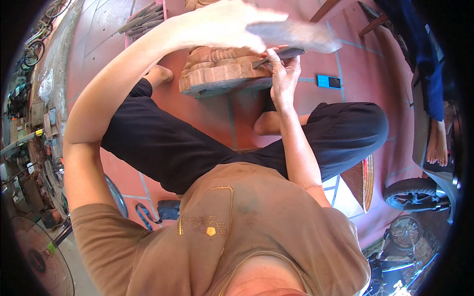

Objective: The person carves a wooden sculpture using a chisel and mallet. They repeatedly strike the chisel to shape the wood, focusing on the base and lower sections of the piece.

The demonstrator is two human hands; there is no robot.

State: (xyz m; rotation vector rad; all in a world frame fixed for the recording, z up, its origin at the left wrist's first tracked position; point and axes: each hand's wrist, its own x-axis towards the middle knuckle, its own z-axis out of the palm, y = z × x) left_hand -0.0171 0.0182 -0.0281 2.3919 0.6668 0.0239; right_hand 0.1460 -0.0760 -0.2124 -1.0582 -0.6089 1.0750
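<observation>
A carved wooden block with wavy, layered relief lies on the tiled floor in front of me. My right hand grips a chisel by its dark handle, and the flat blade points left against the block's right end. Above it, my left hand is closed round a wooden mallet, which is smeared by motion. The mallet's head is over the chisel handle; whether they touch I cannot tell. My left forearm reaches across from the left and hides part of the block.
A pink tray with several chisels lies at the far left. A blue phone is on the floor right of the block. A standing fan is at the near left, and a motorbike wheel at the right. Another person's foot shows at the right edge.
</observation>
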